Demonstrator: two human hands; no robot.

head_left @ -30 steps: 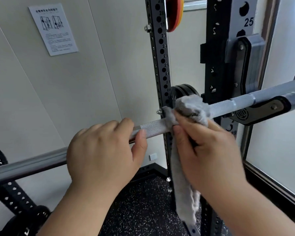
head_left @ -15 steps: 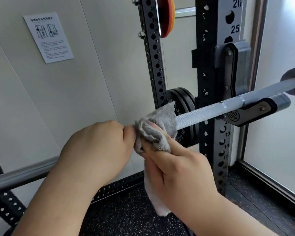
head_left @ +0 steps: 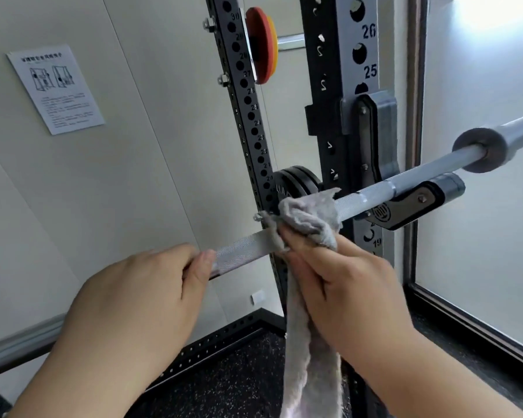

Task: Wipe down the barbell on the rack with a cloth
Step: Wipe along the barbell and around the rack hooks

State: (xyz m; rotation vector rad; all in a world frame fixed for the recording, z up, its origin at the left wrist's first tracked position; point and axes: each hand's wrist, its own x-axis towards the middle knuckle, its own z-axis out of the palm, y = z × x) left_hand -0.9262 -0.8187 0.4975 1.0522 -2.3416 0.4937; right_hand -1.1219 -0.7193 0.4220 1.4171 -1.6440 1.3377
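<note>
A silver barbell runs from lower left to upper right and rests in the black J-hook of the rack upright. My left hand grips the bar's knurled part from above. My right hand presses a grey cloth wrapped over the bar just right of the left hand, a short bare stretch of knurling between them. The cloth's loose end hangs down below my right hand. The bar's collar shows at the far right.
A second perforated upright stands behind the bar, with black plates stored low and an orange-red plate high. A paper notice hangs on the wall at left. A frosted glass panel is at right, speckled rubber floor below.
My right hand with the cloth slid left along the bar until it touched my left hand, then back to the right, opening a gap of bare knurling. The left hand kept its grip.
</note>
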